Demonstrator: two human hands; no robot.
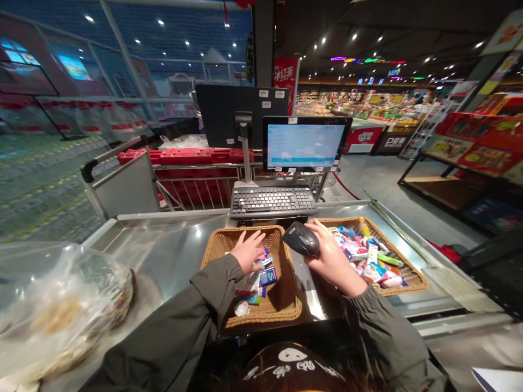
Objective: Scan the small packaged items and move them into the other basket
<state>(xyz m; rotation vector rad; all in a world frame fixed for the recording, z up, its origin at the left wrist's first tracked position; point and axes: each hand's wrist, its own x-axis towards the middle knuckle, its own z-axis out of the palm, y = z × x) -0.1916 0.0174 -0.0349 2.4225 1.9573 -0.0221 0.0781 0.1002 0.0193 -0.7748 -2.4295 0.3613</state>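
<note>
In my right hand (333, 258) is a black barcode scanner (301, 238), held between the two wicker baskets with its head toward the left. My left hand (248, 252) is over the left basket (291, 288), fingers spread, and I see nothing gripped in it. Small packaged goods lie in that basket below the hand, among them a blue packet (268, 276) and a round white item (242, 308). The right basket (417, 279) is filled with several colourful small items, including a yellow-topped bottle (364, 227) and a green packet (390, 260).
A black keyboard (273, 201) and a lit monitor (304, 144) stand behind the baskets on the metal counter (180, 239). Clear plastic bags (61, 310) sit at the left. A long thin green stalk (394, 223) lies along the right side. Red crates (188, 158) are beyond the counter.
</note>
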